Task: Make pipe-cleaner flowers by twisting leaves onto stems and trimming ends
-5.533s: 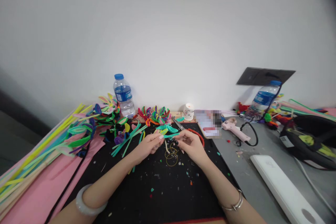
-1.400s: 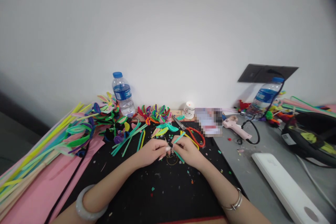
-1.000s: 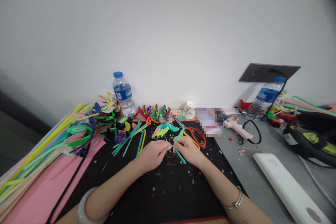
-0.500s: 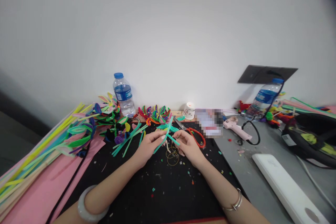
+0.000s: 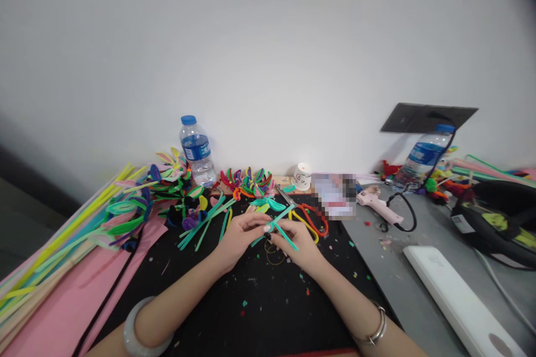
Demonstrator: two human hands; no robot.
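Observation:
Teal pipe cleaners [image 5: 287,236] cross each other between my fingertips, over the black mat [image 5: 251,301]. My left hand [image 5: 238,239] pinches them where they meet, thumb against fingers. From the other side my right hand [image 5: 299,245] is closed on them too, its fingertips touching the left ones. The exact grip at the crossing is partly hidden. Just beyond the hands lie a teal looped piece [image 5: 270,202], scissors with red handles [image 5: 312,217] and a yellow bent pipe cleaner [image 5: 307,227]. Below the fingers rests a thin gold wire ring [image 5: 275,255].
Loose pipe cleaners [image 5: 205,223] and colourful looped flowers [image 5: 247,181] lie left and behind. A water bottle [image 5: 196,150] and a paper cup [image 5: 301,177] stand by the wall. Rightward are a pink glue gun [image 5: 379,206], a white box-like bar [image 5: 456,295] and a black helmet [image 5: 498,223].
The teal pipe cleaners have tilted to the right, and my fingertips have come together at their crossing. The yellow bent pipe cleaner behind my right hand is now visible.

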